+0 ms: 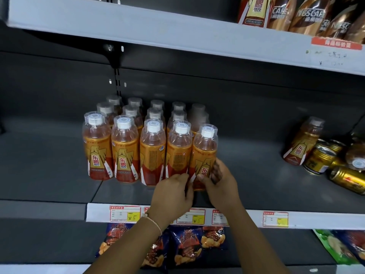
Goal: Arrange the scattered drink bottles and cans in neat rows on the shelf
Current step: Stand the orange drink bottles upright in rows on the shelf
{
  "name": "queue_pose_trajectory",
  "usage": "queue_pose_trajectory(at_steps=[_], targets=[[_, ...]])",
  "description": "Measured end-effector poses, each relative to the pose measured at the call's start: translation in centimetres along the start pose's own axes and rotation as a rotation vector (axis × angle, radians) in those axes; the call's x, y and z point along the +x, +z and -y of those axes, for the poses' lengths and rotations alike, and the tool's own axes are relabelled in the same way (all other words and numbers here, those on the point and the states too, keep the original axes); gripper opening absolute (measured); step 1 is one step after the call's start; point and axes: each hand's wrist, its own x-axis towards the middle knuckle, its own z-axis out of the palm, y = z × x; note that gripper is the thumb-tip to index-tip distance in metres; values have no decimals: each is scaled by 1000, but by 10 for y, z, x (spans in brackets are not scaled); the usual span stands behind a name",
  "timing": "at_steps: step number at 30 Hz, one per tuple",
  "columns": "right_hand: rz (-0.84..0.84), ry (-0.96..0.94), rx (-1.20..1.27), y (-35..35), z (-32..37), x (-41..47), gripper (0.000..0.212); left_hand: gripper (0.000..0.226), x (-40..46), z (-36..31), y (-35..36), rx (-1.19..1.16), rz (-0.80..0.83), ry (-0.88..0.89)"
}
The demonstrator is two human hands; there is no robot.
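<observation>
Head view. Dark shelf (49, 165) carries a block of orange drink bottles (126, 147) standing upright in rows, five across at the front, further rows behind toward 12 o'clock. The rightmost front bottle (204, 153) stands touching its neighbour at 9 o'clock. Right hand (219, 184) grips this bottle low on its label, thumb across the front, fingers curled round its 3 o'clock side. Left hand (173, 192) has its fingertips pressed at the base where this bottle meets its neighbour; fingers bent; whether they wrap either bottle cannot be told.

Well apart, at 3 o'clock on the same shelf, a lone bottle (302, 143) stands tilted beside gold cans (320, 159), some upright, one lying on its side (347, 178).

Price tags (275, 219) line the shelf's front edge. Snack bags (189, 246) lie on the shelf below, at 6 o'clock. Coffee bottles (308, 14) stand on the upper shelf at 1 o'clock.
</observation>
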Motion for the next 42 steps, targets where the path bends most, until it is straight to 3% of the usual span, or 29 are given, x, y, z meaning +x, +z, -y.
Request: queue_pose_trajectory(at_steps=[26,33,42], targets=[[-24,-9,-83,9,1,5,56,37,-1,-4,-5,44,55,54],[20,21,-52,-8,4,3,62,27,1,-13,-8,-139,-35,78],[-254,15,-93,-105,5,-2,36,28,46,-93,19,-292,-50,195]])
